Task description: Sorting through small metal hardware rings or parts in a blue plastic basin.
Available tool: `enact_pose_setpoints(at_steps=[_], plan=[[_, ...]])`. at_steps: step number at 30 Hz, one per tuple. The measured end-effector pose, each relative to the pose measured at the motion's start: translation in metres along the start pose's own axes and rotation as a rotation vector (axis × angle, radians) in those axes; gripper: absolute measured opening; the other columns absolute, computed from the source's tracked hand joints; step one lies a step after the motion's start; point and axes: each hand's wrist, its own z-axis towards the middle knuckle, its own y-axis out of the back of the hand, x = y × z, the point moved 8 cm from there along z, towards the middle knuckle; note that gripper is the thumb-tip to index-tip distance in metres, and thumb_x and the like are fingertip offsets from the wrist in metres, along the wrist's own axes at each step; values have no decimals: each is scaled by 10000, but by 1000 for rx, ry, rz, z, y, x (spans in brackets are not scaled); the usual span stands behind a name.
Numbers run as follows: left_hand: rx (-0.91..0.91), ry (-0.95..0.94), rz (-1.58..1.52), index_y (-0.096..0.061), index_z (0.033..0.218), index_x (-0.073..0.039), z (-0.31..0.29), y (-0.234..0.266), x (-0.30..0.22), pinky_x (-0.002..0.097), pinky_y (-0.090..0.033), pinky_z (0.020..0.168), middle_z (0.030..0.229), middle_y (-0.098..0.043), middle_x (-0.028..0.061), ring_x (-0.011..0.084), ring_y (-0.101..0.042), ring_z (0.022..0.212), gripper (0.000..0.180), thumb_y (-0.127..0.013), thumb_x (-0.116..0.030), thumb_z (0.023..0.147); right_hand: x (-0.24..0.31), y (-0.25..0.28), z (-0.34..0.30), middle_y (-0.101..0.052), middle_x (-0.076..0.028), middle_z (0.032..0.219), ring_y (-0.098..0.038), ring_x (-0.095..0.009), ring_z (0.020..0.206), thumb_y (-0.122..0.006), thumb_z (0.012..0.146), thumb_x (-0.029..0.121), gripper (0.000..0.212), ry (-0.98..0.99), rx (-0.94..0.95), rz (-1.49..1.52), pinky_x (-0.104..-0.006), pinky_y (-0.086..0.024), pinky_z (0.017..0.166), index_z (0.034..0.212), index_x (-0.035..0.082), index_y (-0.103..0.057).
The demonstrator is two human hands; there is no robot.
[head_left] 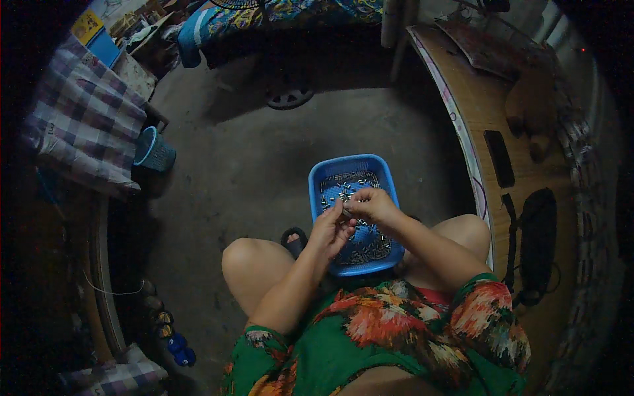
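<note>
A blue plastic basket (352,162) sits low in front of me, between my knees. Many small shiny metal pieces (366,253) lie scattered in it, mostly along its sides and near end. Over its middle my two hands meet, fingertips together. My left hand (332,231) has its thumb raised and its fingers curled. My right hand (372,204) comes in from the right with its fingers pinched against the left ones. Whatever is between the fingertips is too small and too covered to make out.
To the right runs a long wooden bench (485,122) bearing a dark phone (499,159) and a black bag (538,228). A teal waste bin (156,152) stands at the left beside a checked cloth (89,112). A round fan base (289,99) rests on the floor ahead.
</note>
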Motion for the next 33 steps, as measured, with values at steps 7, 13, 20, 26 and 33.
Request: enact_pose_setpoints(at_steps=[7, 13, 20, 26, 33], plan=[[-2, -26, -13, -510, 892, -46, 1, -2, -6, 218, -436, 491, 755, -566, 71, 127, -523, 595, 278, -490, -320, 845, -9, 1, 0, -495, 19, 638, -398, -37, 491, -503, 830, 293, 265, -191, 91, 197, -160, -280, 377, 832, 37, -571], [8, -22, -61, -504, 888, -47, 3, 2, -5, 224, -395, 469, 730, -554, 79, 130, -492, 562, 251, -434, -287, 872, -14, 8, -3, -487, -26, 673, -411, -59, 495, -478, 825, 165, 175, -296, -48, 372, -154, -270, 355, 897, 10, -514], [-2, -56, -15, -500, 895, -31, 8, 11, -4, 231, -411, 467, 755, -574, 71, 120, -505, 538, 284, -417, -302, 872, -12, 3, -4, -488, -24, 672, -407, -59, 486, -500, 809, 125, 161, -245, 69, 382, -153, -264, 348, 932, 23, -486], [-24, -87, 22, -500, 895, -52, 6, 9, -6, 236, -403, 464, 736, -560, 65, 126, -494, 541, 260, -422, -298, 869, -15, -3, -4, -523, -32, 715, -416, -58, 490, -508, 827, 152, 174, -266, 160, 377, -154, -291, 360, 943, 22, -499], [-39, -104, 22, -497, 890, -63, 6, 12, -8, 236, -394, 471, 760, -552, 69, 135, -476, 561, 249, -420, -299, 870, -18, 0, -6, -556, -43, 751, -464, -58, 548, -489, 833, 132, 194, -288, 97, 425, -152, -336, 409, 984, 13, -513]])
